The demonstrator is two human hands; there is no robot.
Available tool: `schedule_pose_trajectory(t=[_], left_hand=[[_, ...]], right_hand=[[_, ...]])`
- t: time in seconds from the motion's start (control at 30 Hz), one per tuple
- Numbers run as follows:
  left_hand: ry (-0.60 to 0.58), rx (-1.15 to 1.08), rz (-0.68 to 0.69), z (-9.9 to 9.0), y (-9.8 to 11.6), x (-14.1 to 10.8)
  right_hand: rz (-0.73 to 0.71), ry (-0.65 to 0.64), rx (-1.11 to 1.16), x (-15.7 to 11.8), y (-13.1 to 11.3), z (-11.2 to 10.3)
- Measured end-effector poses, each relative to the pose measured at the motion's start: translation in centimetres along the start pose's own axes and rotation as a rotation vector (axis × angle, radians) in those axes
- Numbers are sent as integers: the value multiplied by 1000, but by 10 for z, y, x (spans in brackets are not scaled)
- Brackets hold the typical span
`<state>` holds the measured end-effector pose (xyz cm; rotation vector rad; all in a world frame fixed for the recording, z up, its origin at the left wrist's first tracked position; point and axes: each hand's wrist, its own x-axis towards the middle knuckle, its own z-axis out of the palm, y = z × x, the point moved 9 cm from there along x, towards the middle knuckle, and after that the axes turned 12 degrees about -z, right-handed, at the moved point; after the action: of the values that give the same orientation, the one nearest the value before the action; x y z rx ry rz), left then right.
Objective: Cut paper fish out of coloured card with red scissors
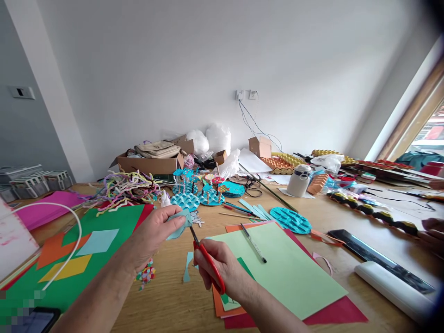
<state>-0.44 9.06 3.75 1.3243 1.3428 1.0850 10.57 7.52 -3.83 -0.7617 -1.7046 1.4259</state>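
Here, the right hand grips the red-handled scissors, blades angled away above the tabletop, toward the blue paper pinched in the left hand. A slip could nick that hand; a loose pinch could crease the paper. Whether blades meet paper is hard to tell. Beyond, small grey cut-outs could scatter if knocked.
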Motion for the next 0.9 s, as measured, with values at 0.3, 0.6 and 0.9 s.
schedule_pose_trajectory(t=[0.3, 0.6, 0.9], left_hand=[[16, 58, -60, -1, -5, -2], [-15, 21, -42, 1, -8, 0], [-92, 3, -24, 13, -11, -1]], right_hand=[[-27, 16, -36, 2, 4, -3], [-46, 33, -42, 1, -1, -3], [-63, 33, 6, 0, -7, -2]])
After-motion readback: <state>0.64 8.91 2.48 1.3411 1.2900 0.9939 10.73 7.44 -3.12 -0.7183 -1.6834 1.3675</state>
